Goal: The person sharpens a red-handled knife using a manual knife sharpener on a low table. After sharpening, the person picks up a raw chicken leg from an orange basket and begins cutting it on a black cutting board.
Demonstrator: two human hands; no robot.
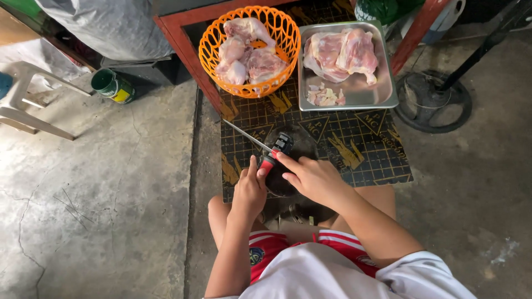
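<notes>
My left hand [249, 191] grips the red handle of a small black knife sharpener [281, 144], which rests on a dark round chopping block [305, 147]. My right hand [313, 178] is closed around a knife handle hidden in the fist. The thin knife blade [246, 135] runs up and to the left through the sharpener's head. Beyond the block, an orange plastic basket [206, 51] holds raw chicken pieces [246, 55]. Next to it, a steel tray [385, 83] holds more raw chicken [343, 52] and small trimmings.
Everything stands on a black mat with yellow markings [354, 149] over a low red-framed table [183, 44]. A green tin can [112, 86] and a white plastic chair [27, 102] are on the concrete floor at left. A fan base [432, 102] is at right.
</notes>
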